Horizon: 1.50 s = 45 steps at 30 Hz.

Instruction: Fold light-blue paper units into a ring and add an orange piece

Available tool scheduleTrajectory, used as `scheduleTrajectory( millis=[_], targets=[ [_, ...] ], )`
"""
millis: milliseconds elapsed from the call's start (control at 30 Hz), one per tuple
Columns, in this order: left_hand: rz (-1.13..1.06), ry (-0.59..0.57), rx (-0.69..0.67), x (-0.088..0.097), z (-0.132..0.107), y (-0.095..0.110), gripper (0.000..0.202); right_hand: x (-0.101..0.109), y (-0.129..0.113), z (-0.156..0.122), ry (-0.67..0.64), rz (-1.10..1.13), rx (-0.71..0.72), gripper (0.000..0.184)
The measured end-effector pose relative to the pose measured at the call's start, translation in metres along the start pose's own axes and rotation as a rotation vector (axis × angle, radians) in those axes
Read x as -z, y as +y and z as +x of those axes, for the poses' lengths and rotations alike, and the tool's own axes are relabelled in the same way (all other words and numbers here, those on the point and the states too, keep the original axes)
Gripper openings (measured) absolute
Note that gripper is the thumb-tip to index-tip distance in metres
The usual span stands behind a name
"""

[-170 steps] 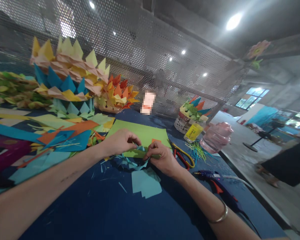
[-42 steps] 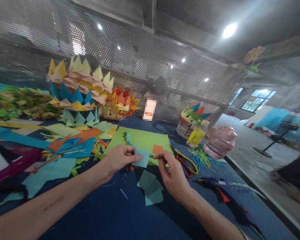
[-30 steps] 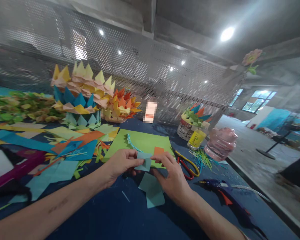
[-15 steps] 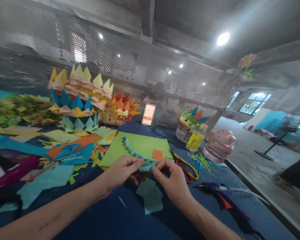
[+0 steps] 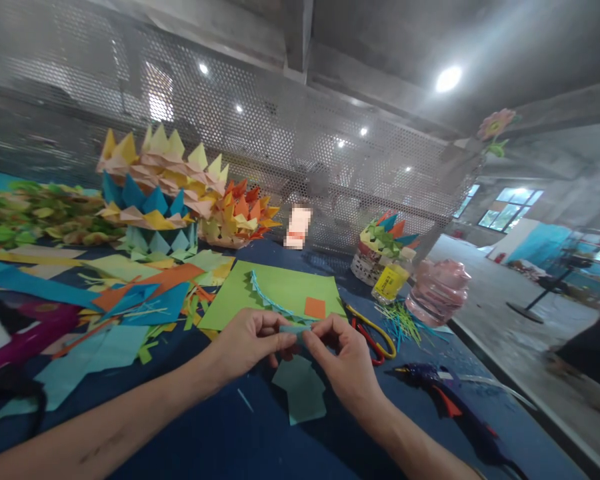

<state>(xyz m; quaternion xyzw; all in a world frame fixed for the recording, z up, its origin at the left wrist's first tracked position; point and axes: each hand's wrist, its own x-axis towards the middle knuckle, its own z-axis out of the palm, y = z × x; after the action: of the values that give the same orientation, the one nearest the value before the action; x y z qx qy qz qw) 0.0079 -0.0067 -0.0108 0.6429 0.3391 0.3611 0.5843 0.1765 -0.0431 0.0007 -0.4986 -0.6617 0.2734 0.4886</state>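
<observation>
Both of my hands meet over the near edge of a green paper sheet (image 5: 230, 293). Between them is a small light-blue piece of folded paper (image 5: 295, 329). My left hand (image 5: 255, 340) pinches its left end with thumb and fingers. At the right end, my right hand (image 5: 345, 353) grips it between thumb and forefinger. A curved strip of small folded blue points (image 5: 267, 301) lies on the green sheet, its near end running behind my fingers. Right of the strip sits an orange paper square (image 5: 315, 307). Loose light-blue paper squares (image 5: 305, 397) overlap on the dark-blue table below my hands.
Scissors (image 5: 380, 340) with red and yellow handles and a glue gun (image 5: 447, 393) lie to the right. Behind them stand a labelled bottle (image 5: 391, 283) and a pink container (image 5: 439, 290). Coloured paper strips (image 5: 150, 293) and folded-paper crowns (image 5: 160, 207) fill the left side.
My left thumb has slid right along the blue paper, towards my right hand. The paper now looks narrower and flatter between my fingers. My right hand has barely moved.
</observation>
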Motion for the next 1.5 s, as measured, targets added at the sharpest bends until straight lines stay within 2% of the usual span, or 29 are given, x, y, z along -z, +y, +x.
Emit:
scheduleTrajectory(
  millis=[300, 500, 700, 767, 900, 1133, 1267, 1433, 1500],
  targets=[
    [-0.027, 0.016, 0.021, -0.0011, -0.0012, 0.0008, 0.028, -0.0013, 0.0024, -0.0004, -0.016, 0.041, -0.039, 0.015],
    [0.0, 0.029, 0.043, -0.0004, -0.0017, 0.0009, 0.031, -0.002, 0.0037, -0.0003, -0.075, 0.095, -0.064, 0.025],
    [0.016, 0.027, -0.005, -0.0001, -0.0017, 0.0005, 0.025, -0.0014, 0.0005, -0.0001, -0.156, -0.087, -0.067, 0.019],
    [0.035, 0.027, -0.024, 0.0001, -0.0016, 0.0003, 0.023, -0.001, -0.0004, 0.0, -0.18, -0.15, -0.045, 0.024],
    [0.062, 0.022, -0.023, -0.0005, -0.0018, 0.0007, 0.023, 0.0, -0.0009, -0.0001, -0.164, -0.169, -0.005, 0.028],
    [0.031, -0.02, -0.042, -0.0012, -0.0021, -0.0009, 0.02, 0.0013, -0.0046, -0.001, -0.164, -0.155, 0.009, 0.02],
    [0.138, -0.008, -0.021, 0.0014, -0.0024, 0.0001, 0.022, 0.0021, -0.004, -0.0005, -0.151, -0.172, 0.006, 0.023],
    [0.433, 0.069, -0.019, -0.0001, -0.006, 0.0061, 0.02, 0.0021, 0.0004, -0.0012, -0.198, -0.118, -0.047, 0.021],
    [0.452, 0.068, -0.009, -0.001, -0.0063, 0.0073, 0.02, 0.0018, 0.0018, -0.001, -0.188, -0.112, -0.071, 0.023]
  ],
)
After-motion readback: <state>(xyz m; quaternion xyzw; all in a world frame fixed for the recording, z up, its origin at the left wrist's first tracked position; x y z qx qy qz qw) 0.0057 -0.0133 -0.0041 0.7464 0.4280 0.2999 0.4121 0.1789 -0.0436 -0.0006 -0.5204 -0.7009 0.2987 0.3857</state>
